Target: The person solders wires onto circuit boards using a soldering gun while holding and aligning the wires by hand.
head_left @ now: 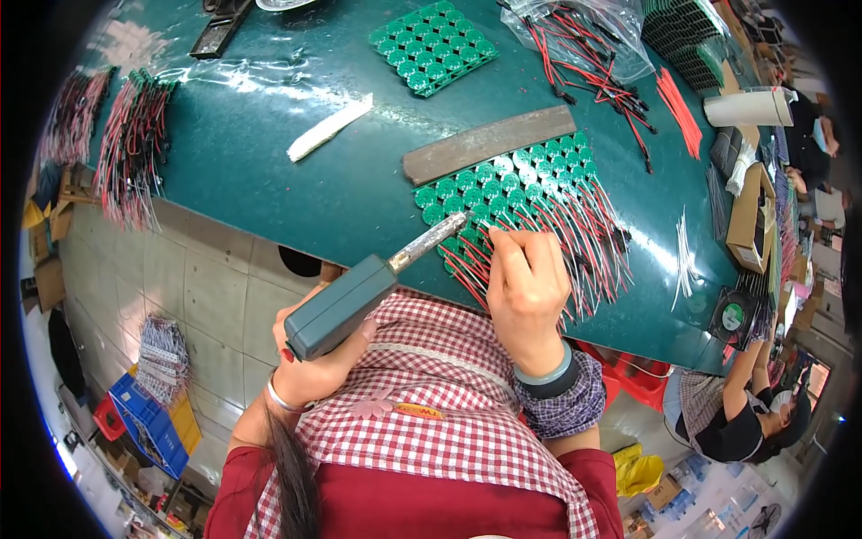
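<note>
My left hand (310, 373) is wrapped round a soldering iron (341, 307) with a boxy dark green body. Its metal tip points up and right, ending over a panel of round green circuit boards (494, 184). Close beside the tip, my right hand (532, 292) pinches at the panel's near side. Its fingertips seem to hold a thin wire end, mostly hidden by the fingers. Rows of red and white wires (597, 247) run from the panel toward the table's near edge. A flat grey-brown bar (489, 144) lies along the panel's far side.
Another green panel (435, 47) lies farther back. Wire bundles hang over the left table edge (135, 148). A white strip (330, 128), a bag of red and black wires (593, 45), white wires (684, 256) and a small fan (734, 314) surround the work. A co-worker (736, 404) sits at right.
</note>
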Demonstrator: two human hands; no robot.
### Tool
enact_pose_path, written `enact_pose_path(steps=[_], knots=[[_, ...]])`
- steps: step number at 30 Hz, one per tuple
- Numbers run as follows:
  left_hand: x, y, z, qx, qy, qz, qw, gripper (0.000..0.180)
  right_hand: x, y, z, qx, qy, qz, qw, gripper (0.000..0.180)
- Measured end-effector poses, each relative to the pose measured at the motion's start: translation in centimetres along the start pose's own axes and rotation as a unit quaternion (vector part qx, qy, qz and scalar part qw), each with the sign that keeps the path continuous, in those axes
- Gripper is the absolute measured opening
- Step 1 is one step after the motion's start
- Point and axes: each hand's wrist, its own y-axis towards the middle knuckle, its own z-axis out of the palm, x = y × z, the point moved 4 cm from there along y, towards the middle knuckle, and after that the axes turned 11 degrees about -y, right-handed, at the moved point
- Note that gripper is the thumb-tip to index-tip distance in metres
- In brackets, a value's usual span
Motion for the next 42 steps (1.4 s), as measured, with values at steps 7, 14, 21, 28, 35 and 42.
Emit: enact_pose_path(steps=[7,14,21,28,35,42], knots=[[-0.1,-0.2,-0.1,-0.005,-0.006,0.010,1.000,0.023,0.2,-0.2,0.0,-0.018,-0.007,0.005,1.000,0.020],[0.2,-0.5,-0.3,-0.012,-0.018,-0.002,1.000,0.022,1.4,-0.5,-0.1,-0.010,0.003,-0.009,1.000,0.018],[0.2,-0.4,-0.2,0.002,0.016,0.043,0.999,0.019,1.5,-0.4,0.1,-0.006,-0.006,-0.010,1.000,0.018],[0.0,-0.3,-0.5,0.007,0.049,0.049,0.998,0.016,1.8,-0.4,0.3,-0.001,-0.014,-0.010,1.000,0.018],[0.9,-1.1,-1.0,-0.009,0.011,0.016,1.000,0.020,1.9,-0.3,0.4,0.004,-0.007,-0.010,1.000,0.019],[1.4,-1.2,-1.0,-0.020,-0.001,-0.011,1.000,0.023,1.4,-0.4,0.3,-0.002,-0.004,0.005,1.000,0.021]])
